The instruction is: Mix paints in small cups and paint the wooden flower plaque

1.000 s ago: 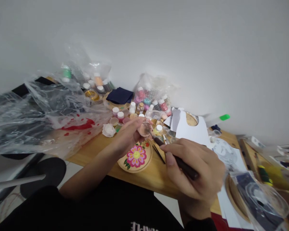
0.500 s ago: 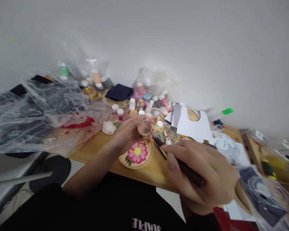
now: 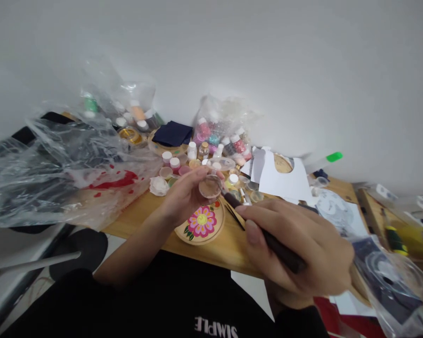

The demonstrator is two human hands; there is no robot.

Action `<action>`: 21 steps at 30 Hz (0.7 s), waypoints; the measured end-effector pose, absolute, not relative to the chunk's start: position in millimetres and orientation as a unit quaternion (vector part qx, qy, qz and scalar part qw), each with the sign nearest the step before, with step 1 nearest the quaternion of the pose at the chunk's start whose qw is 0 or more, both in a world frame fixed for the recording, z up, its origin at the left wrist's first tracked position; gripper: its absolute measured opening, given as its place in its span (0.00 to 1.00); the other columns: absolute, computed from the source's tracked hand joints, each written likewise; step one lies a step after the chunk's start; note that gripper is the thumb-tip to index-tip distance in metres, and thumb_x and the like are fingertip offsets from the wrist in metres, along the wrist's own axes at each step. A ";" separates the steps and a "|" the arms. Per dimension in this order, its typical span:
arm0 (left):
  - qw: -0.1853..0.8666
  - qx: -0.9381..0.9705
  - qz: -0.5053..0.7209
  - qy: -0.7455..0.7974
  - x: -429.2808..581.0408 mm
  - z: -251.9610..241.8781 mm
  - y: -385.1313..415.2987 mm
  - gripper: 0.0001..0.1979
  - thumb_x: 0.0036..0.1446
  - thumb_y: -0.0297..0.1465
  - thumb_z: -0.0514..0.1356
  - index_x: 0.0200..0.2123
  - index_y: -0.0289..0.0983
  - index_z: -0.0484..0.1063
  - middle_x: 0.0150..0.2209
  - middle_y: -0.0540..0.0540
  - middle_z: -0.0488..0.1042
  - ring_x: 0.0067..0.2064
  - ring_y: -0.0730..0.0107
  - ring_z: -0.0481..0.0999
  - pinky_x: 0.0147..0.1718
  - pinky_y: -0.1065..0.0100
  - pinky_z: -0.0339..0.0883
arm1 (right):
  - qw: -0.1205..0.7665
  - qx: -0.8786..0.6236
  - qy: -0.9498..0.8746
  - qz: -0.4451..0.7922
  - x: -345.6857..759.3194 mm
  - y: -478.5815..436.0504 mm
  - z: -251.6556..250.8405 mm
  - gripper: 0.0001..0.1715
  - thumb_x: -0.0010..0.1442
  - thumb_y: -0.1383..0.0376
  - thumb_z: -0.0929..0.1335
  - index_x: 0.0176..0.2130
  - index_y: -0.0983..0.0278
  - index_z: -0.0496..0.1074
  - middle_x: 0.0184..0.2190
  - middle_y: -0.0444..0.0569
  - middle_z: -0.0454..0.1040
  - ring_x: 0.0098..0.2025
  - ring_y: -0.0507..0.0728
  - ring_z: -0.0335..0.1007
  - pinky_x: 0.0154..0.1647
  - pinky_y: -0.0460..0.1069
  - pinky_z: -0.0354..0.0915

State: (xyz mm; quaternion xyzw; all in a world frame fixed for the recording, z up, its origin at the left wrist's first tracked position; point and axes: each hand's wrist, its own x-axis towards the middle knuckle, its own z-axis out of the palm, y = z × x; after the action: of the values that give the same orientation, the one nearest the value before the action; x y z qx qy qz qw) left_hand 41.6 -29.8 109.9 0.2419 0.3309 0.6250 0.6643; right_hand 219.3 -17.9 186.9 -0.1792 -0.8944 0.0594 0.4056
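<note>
A small clear round cup (image 3: 210,187) is held between the thumb and fingers of my left hand (image 3: 182,199), tilted so that its inside faces me. My right hand (image 3: 299,249) grips a dark-handled tool (image 3: 278,246), whose thin metal end reaches the cup's right edge; its very tip is hard to make out. Below the cup a round wooden disc (image 3: 215,235) lies on the wooden table, bearing a painted pink flower (image 3: 201,221) with a yellow centre and green leaves. Thin dark sticks (image 3: 234,217) rest on the table just right of the disc.
Small jars (image 3: 175,164) and open cups stand behind my hands. Crumpled clear plastic (image 3: 67,159) covers the left side. A bag of coloured jars (image 3: 218,126) leans on the wall. White paper (image 3: 285,185) and a bagged item (image 3: 387,277) lie at right.
The cup in my left hand has tilted a little and shifted slightly left. My right hand has moved slightly right and down with the tool. The view has shifted a little.
</note>
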 end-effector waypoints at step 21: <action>0.646 0.278 0.634 0.322 44.7 110.1 -30.9 0.14 0.56 0.41 0.63 0.31 0.35 0.77 0.28 0.48 0.75 0.30 0.73 0.72 0.28 0.73 0.62 | 0.322 -0.131 -0.932 0.104 227.9 -16.3 198.2 0.07 0.63 0.71 0.66 0.39 0.65 0.74 0.28 0.49 0.79 0.30 0.51 0.77 0.33 0.43 0.74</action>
State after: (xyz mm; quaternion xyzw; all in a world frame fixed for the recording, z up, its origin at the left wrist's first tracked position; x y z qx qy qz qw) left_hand 44.7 -30.9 110.1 0.2783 0.3215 0.6339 0.6460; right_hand 227.9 -16.3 198.2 -0.1313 -0.9316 0.1045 0.3224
